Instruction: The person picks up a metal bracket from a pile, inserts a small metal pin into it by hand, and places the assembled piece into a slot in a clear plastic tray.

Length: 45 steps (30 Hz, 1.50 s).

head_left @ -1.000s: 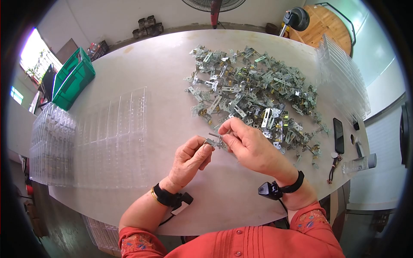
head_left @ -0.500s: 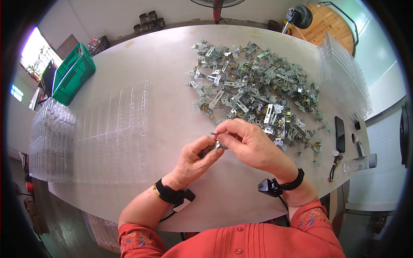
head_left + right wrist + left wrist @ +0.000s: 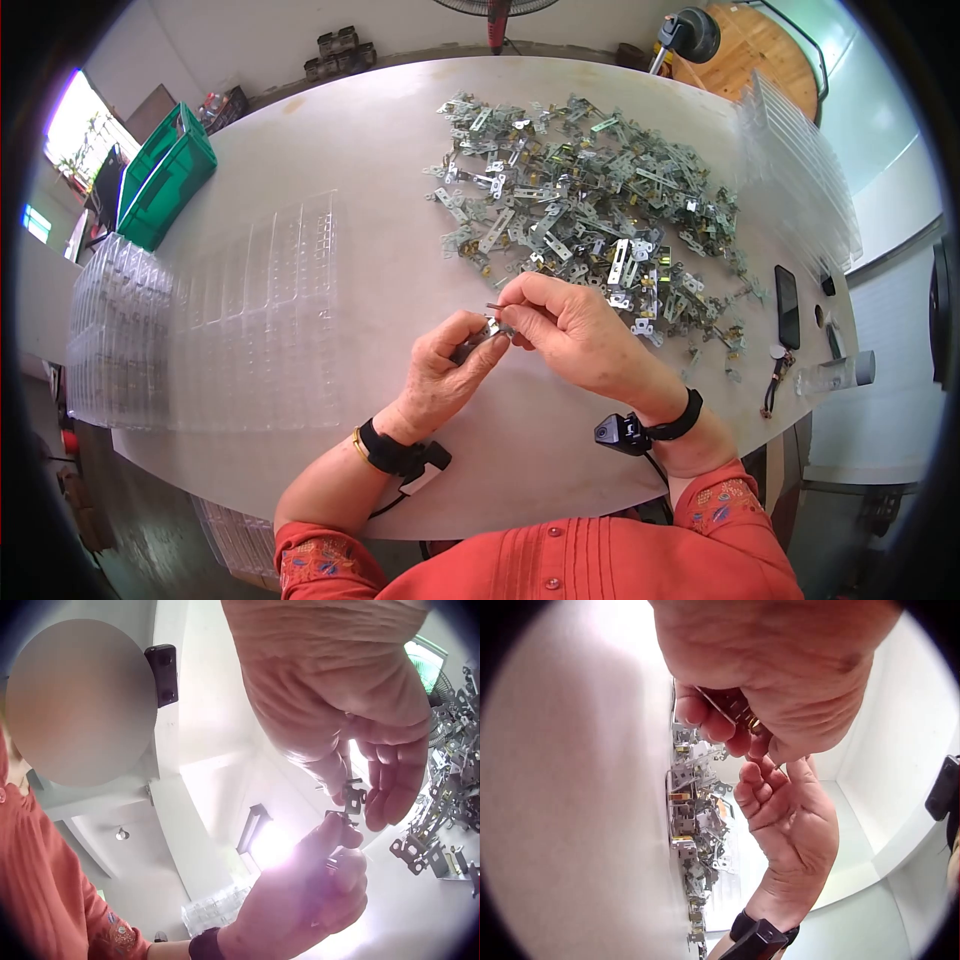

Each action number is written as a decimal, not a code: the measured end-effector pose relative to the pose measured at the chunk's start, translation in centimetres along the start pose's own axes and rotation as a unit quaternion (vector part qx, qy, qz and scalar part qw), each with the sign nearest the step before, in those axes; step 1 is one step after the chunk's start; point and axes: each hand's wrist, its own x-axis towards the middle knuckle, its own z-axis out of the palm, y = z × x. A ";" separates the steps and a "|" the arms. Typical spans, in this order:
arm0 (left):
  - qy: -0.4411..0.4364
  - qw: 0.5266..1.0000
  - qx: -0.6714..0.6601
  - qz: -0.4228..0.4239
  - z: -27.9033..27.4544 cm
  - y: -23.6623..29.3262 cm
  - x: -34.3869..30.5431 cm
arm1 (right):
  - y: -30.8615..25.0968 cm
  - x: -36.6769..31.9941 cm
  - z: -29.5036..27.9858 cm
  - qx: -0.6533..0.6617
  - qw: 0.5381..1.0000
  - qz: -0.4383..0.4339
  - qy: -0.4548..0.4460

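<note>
Over the table, in front of the chest, the two hands meet at a small metal bracket. The left hand grips it between thumb and curled fingers; in the left wrist view, part of the bracket with a brassy bit shows inside the curl. The right hand pinches the bracket's other end, and a thin dark rod sticks out by its fingertips. In the right wrist view a small holed plate stands between the right fingers and the left thumb. Fingers hide most of the bracket.
A wide heap of similar metal brackets lies beyond the right hand. Clear plastic trays are stacked at the left, and more trays at the right. A green crate, a phone and a bottle stand or lie near the edges.
The hands have come closer together, and the bracket has sunk deeper into the left hand's grip. Over the last half second the hands have hardly moved; the heap looks unchanged.
</note>
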 end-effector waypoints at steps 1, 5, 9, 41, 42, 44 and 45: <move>-0.016 1.000 -0.011 -0.014 -0.1 0.1 -0.1 | -0.2 0.0 -0.1 0.013 1.000 -0.001 0.000; -0.011 1.000 -0.027 -0.002 0.1 1.0 0.0 | -0.7 0.1 -0.4 0.029 0.999 0.019 0.023; -0.008 0.987 -0.152 -0.057 -0.5 1.4 0.5 | -0.6 0.3 -1.2 0.046 0.998 0.013 0.045; 0.047 0.976 -0.208 -0.038 0.2 -0.4 0.9 | -0.5 -0.4 -0.2 -0.208 0.974 -0.075 0.045; 0.047 0.974 -0.216 -0.042 0.2 -0.3 0.9 | -0.5 -0.4 -0.1 -0.191 0.979 -0.069 0.019; 0.047 0.972 -0.225 -0.046 0.2 -0.2 0.9 | -0.7 -0.4 -0.1 -0.203 0.975 -0.069 0.050; 0.045 0.974 -0.218 -0.049 0.2 -0.2 0.8 | -0.8 -0.3 -0.1 -0.216 0.971 -0.070 0.081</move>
